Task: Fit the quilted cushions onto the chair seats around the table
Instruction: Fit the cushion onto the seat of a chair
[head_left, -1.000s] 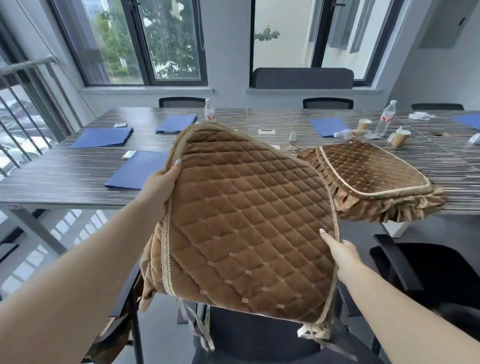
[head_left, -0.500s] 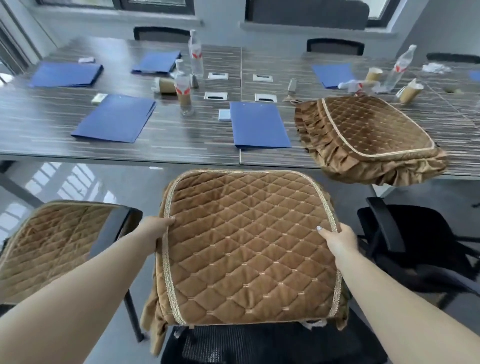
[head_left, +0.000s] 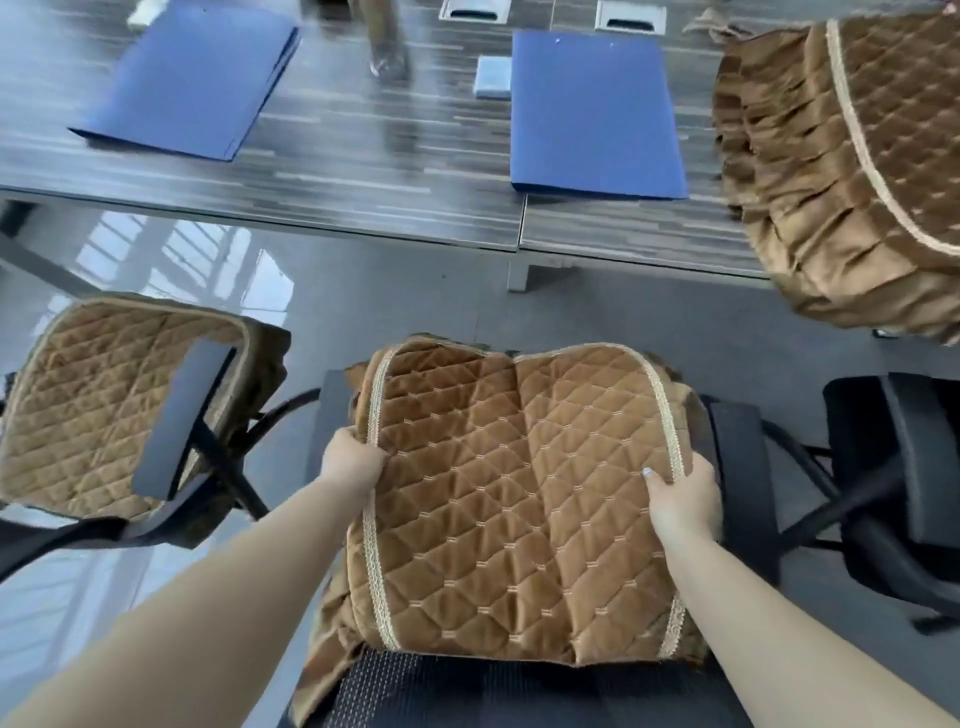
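A brown quilted cushion (head_left: 519, 488) with a beige braid border lies over the seat of the black chair (head_left: 737, 457) directly below me, buckled along its middle. My left hand (head_left: 350, 460) grips its left edge and my right hand (head_left: 680, 493) grips its right edge, thumb on top. The chair's mesh back (head_left: 467, 691) shows at the bottom. A chair at the left carries a fitted cushion (head_left: 93, 405). More cushions (head_left: 852, 171) with pleated skirts are stacked on the table's right end, overhanging its edge.
The striped grey table (head_left: 363, 171) holds two blue folders (head_left: 192, 78), a small pad and a blurred bottle. A bare black chair (head_left: 893, 493) stands at the right. The left chair's armrest (head_left: 182, 415) juts toward the middle chair. Glossy grey floor lies between table and chairs.
The cushion came down from in front of me onto the chair seat. Both hands kept hold of its side edges, and my view tilted downward.
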